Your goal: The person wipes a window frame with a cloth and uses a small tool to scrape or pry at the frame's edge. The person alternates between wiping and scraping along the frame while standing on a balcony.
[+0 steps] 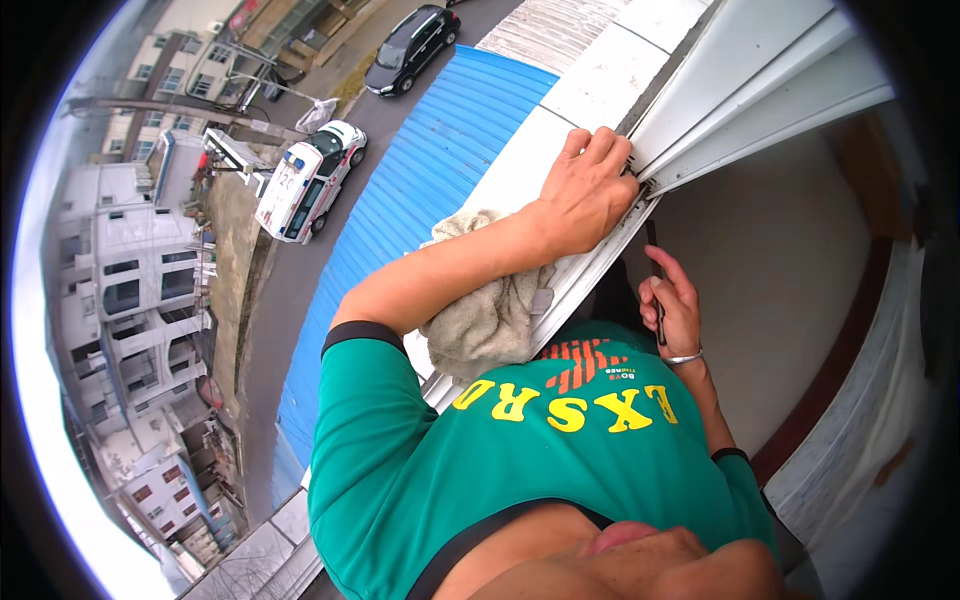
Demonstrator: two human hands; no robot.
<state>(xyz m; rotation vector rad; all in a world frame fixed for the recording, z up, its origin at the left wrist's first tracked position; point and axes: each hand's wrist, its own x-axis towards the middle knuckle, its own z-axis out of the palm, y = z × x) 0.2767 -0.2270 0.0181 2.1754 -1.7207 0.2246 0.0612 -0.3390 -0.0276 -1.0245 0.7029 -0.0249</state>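
Observation:
My left arm reaches across a white window sill (520,170) to the outer side. My left hand (590,190) is closed, its curled fingers pressed against the lower corner of the white window frame (730,110). A small dark bit shows by its fingertips, too little to name. Inside the window, my right hand (675,310) is closed around a slim dark stick-like tool (660,328), one finger stretched along it. Its tip stands near the inner side of the frame. A crumpled grey-beige cloth (485,315) lies on the sill under my left forearm.
Beyond the sill lies a blue corrugated roof (430,150), with a street far below. A white van (310,185) and a black car (412,50) stand there, near pale buildings (130,290). On the inner side is a pale floor (770,290) with a dark red border.

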